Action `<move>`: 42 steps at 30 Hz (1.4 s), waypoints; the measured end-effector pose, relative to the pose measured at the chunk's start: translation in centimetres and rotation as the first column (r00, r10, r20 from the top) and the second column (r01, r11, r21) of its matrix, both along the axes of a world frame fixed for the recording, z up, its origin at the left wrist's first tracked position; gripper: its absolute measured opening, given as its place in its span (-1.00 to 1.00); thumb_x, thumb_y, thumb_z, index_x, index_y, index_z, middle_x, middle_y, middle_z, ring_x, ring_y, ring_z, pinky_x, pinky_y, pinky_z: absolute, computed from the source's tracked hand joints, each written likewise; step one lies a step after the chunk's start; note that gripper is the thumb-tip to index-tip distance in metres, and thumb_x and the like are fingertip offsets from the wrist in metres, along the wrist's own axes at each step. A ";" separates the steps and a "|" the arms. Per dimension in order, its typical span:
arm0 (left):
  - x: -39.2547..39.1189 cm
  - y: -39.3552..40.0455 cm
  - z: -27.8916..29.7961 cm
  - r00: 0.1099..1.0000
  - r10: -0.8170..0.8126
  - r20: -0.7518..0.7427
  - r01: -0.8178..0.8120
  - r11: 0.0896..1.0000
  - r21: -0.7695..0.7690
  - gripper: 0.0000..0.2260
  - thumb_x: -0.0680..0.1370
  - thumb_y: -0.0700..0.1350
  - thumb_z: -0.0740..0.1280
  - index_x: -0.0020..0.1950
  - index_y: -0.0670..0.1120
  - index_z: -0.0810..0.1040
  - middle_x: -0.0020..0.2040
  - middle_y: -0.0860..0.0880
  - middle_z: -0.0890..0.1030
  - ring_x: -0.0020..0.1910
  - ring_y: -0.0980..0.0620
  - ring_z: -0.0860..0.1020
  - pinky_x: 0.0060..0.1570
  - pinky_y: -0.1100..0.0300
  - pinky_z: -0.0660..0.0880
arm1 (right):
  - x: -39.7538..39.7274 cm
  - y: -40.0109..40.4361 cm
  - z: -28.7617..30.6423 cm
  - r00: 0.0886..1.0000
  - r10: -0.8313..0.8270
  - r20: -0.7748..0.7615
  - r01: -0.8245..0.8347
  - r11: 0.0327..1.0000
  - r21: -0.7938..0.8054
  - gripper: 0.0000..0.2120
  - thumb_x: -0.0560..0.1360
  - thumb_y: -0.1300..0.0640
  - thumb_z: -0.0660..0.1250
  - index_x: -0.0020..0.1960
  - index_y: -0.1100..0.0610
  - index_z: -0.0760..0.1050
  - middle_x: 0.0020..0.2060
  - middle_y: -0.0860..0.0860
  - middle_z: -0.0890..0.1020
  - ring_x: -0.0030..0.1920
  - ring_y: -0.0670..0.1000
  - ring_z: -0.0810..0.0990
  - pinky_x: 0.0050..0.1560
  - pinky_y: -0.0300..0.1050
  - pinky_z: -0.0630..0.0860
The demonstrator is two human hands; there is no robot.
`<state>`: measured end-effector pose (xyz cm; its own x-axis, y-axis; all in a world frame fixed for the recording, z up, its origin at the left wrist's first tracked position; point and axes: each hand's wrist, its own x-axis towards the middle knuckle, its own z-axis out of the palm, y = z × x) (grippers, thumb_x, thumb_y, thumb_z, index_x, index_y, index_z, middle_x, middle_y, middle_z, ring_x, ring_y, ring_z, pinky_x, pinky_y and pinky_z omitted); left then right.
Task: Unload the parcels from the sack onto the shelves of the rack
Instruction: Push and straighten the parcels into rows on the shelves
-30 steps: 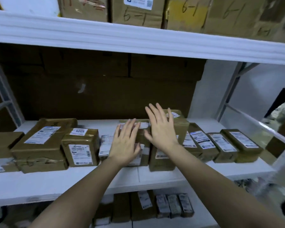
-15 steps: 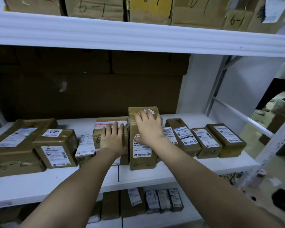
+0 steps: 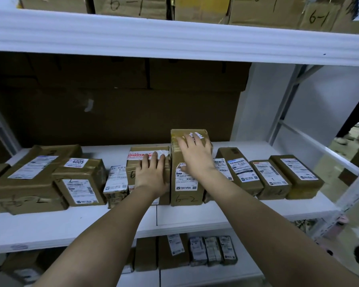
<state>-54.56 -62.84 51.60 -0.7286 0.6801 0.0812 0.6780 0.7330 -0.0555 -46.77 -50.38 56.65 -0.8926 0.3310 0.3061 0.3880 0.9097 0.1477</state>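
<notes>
A tall brown parcel marked 6-2 [image 3: 186,191] stands upright in the middle of the white rack shelf [image 3: 195,216]. My right hand [image 3: 195,156] lies over its top front with fingers spread and curved over it. My left hand [image 3: 152,172] presses flat on the lower brown parcel [image 3: 147,154] right beside it, fingers straight. Several more taped parcels line the shelf on both sides. No sack is in view.
A large box with a 4005 label [image 3: 79,181] and flat parcels sit at left; three slim parcels [image 3: 278,177] lie at right. Big cartons fill the shelf's back. The upper shelf [image 3: 174,38] overhangs. Small parcels stand on the lower shelf [image 3: 205,251]. Rack posts rise at right.
Both hands have come down from hovering above the parcels to rest on them. The tall parcel stands a little further left against the lower one.
</notes>
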 end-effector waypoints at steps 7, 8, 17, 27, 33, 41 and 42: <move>-0.3 -0.1 -0.1 1.000 -0.010 0.015 0.010 1.000 0.007 -0.20 0.53 0.22 0.21 0.57 -0.02 -0.19 0.58 -0.07 -0.13 0.55 -0.18 -0.14 0.49 -0.12 -0.02 | -0.5 0.2 0.0 1.000 0.000 0.014 -0.001 1.000 0.003 -0.13 0.42 -0.03 0.45 0.55 0.03 0.02 0.53 0.09 0.14 0.54 0.16 0.05 0.46 0.27 0.02; -0.2 -0.2 0.0 1.000 -0.013 0.014 0.013 1.000 0.012 -0.20 0.52 0.22 0.21 0.57 -0.02 -0.19 0.58 -0.07 -0.13 0.55 -0.18 -0.14 0.49 -0.11 -0.02 | -0.6 0.2 0.0 1.000 0.001 0.016 -0.001 1.000 0.005 -0.13 0.42 -0.03 0.45 0.55 0.03 0.02 0.53 0.09 0.14 0.54 0.16 0.04 0.46 0.27 0.01; -0.3 -0.8 0.8 0.995 -0.082 -0.055 0.087 0.992 0.093 -0.29 0.53 0.08 0.24 0.57 -0.01 -0.07 0.57 -0.07 -0.01 0.55 -0.12 -0.09 0.50 -0.13 -0.10 | 0.1 0.8 0.1 0.999 0.041 0.002 -0.041 0.999 0.014 -0.05 0.43 -0.08 0.42 0.58 -0.01 -0.15 0.56 0.04 0.06 0.56 0.13 -0.05 0.49 0.32 -0.14; 2.0 -2.0 -1.0 0.934 -0.132 -0.333 0.227 0.938 0.262 -0.44 0.29 -0.04 0.40 0.27 -0.18 0.49 0.18 -0.17 0.53 0.15 -0.17 0.51 0.19 -0.09 0.41 | 3.1 -1.2 -2.2 0.885 0.267 -0.381 -0.223 0.962 0.157 -0.47 0.39 0.04 0.37 0.35 0.07 0.43 0.22 0.02 0.53 0.23 0.05 0.49 0.27 0.05 0.36; 4.2 -6.0 -4.8 0.943 -0.070 -0.325 0.156 0.957 0.246 -0.49 0.26 -0.03 0.43 0.16 -0.17 0.49 -0.03 -0.14 0.52 -0.09 -0.13 0.45 -0.10 0.01 0.36 | 4.7 -4.5 -8.2 0.869 0.332 -0.367 -0.363 0.932 -0.015 -0.61 0.34 0.11 0.42 0.16 0.05 0.53 0.00 -0.03 0.59 0.01 0.03 0.57 -0.01 -0.06 0.49; 4.1 -15.9 -9.3 0.991 -0.025 -0.132 0.045 0.987 0.151 -0.46 0.26 -0.03 0.39 0.22 -0.14 0.48 0.03 -0.13 0.56 -0.03 -0.15 0.56 -0.05 0.01 0.50 | 4.5 -12.2 -13.8 0.917 0.358 -0.175 -0.389 0.898 -0.206 -0.55 0.28 0.09 0.46 0.16 0.00 0.54 -0.02 -0.08 0.60 -0.01 0.00 0.59 -0.06 -0.10 0.52; 3.9 -17.1 -9.7 0.995 -0.014 -0.102 0.028 0.989 0.142 -0.42 0.21 -0.05 0.47 0.21 -0.14 0.50 0.06 -0.14 0.57 -0.01 -0.15 0.57 -0.05 0.00 0.52 | 4.4 -13.3 -14.3 0.918 0.368 -0.150 -0.393 0.894 -0.215 -0.56 0.29 0.09 0.45 0.17 0.00 0.54 0.00 -0.08 0.60 0.00 0.00 0.59 -0.05 -0.09 0.52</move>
<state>-50.62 -79.91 41.89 -0.6977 0.6711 0.2507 0.6895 0.7240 -0.0193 -42.40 -63.65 42.35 -0.9326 0.0463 0.3579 0.0067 0.9938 -0.1112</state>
